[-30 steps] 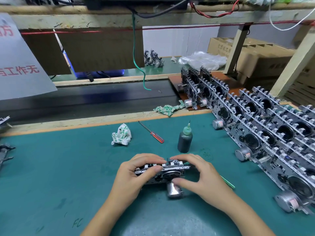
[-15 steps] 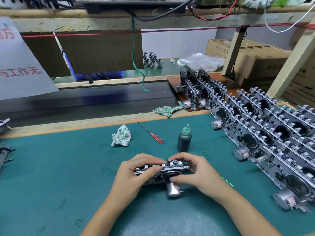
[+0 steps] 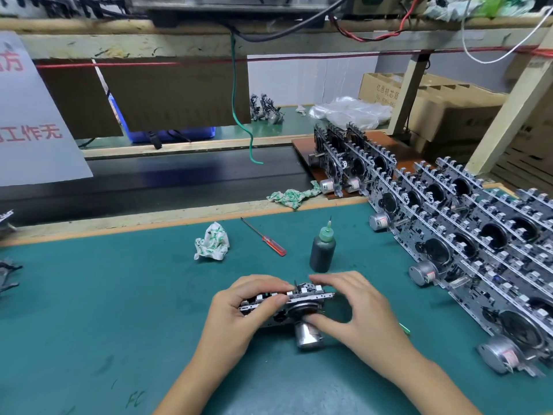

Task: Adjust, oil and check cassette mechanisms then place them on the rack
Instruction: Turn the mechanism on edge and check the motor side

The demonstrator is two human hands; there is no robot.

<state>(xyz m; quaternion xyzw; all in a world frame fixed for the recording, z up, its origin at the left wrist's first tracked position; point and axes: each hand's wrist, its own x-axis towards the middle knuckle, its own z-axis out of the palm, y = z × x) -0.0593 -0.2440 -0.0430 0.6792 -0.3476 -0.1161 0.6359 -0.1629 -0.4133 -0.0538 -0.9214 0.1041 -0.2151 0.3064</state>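
Both hands grip the mechanism point(image 3: 287, 304) on the tabletop point(image 3: 89, 295): left hand point(image 3: 239, 313) pinching its left end, right hand point(image 3: 356, 307) its right. Its long axis runs left-right; the rack point(image 3: 478, 250) lies right, nearer the right hand.

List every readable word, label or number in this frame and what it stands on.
"工作无", red, with a cut-off "方" above: white sign at left.
"亿惠机芯", then blurred characters and digits: cardboard box.
"FC", scrawled: green mat.
Motor labels: too small to read.

Two hands point(image 3: 239, 313) point(image 3: 356, 307), one held mechanism point(image 3: 287, 304), one oil bottle point(image 3: 322, 253), one screwdriver point(image 3: 264, 238), two crumpled rags point(image 3: 212, 242) point(image 3: 291, 195).
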